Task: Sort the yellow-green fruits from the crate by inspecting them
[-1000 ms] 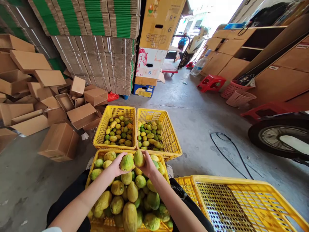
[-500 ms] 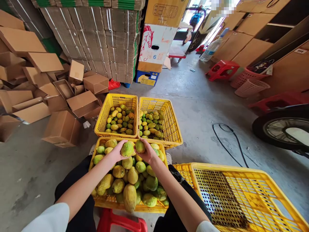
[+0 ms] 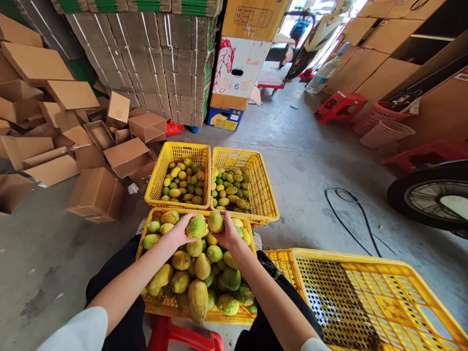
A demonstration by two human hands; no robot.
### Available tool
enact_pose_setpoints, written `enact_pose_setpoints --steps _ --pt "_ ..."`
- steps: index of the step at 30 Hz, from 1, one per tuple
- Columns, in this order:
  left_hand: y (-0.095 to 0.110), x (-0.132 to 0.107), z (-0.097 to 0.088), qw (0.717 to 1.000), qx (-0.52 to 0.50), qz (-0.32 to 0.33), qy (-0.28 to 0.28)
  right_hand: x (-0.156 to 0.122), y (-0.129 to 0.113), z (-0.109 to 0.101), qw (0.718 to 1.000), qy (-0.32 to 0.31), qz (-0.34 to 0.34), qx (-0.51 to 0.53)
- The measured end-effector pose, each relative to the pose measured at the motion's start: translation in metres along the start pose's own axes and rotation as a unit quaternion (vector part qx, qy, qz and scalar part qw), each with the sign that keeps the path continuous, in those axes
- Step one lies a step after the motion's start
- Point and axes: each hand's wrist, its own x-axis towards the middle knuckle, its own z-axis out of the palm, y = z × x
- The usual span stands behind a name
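Observation:
My left hand (image 3: 180, 230) is closed round a rounded green-yellow fruit (image 3: 196, 227). A smaller, duller green-yellow fruit (image 3: 215, 222) is gripped in my right hand (image 3: 228, 232). The two fruits are held side by side, close together, over the far part of a yellow plastic crate (image 3: 241, 319) between my legs. That crate is heaped with oval fruits in green and yellow, some with brownish marks. A long yellow fruit (image 3: 198, 301) lies at its near edge. What kind of fruit these are I cannot tell for sure.
Beyond stand two yellow crates, the left (image 3: 155, 187) and the right (image 3: 266, 190), both holding smaller-looking fruits. Another yellow crate (image 3: 387, 302) is at my right. A red stool (image 3: 183, 336) shows below the near crate. Cardboard boxes (image 3: 95, 195) lie heaped left; a black cable (image 3: 360, 209) and wheel (image 3: 431, 197) are right.
The whole view has shifted slightly to the right and a little down. Both hands keep their fruits, and the right fruit has turned slightly.

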Motion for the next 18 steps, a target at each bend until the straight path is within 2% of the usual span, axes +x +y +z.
enact_pose_setpoints --steps 4,10,15,18 --pt "0.003 -0.005 0.0 1.0 -0.014 -0.012 -0.006 -0.01 -0.006 0.006 0.996 0.079 0.031 0.024" --pt "0.007 -0.011 0.0 0.999 -0.048 0.018 0.02 -0.021 -0.013 0.018 0.993 0.093 0.068 0.012" --pt "0.007 -0.011 0.002 0.995 -0.099 0.011 0.007 -0.021 -0.009 0.019 0.997 0.07 0.022 -0.024" --pt "0.007 -0.011 0.003 0.994 -0.101 0.026 0.018 -0.02 -0.008 0.018 0.997 0.071 -0.004 -0.012"
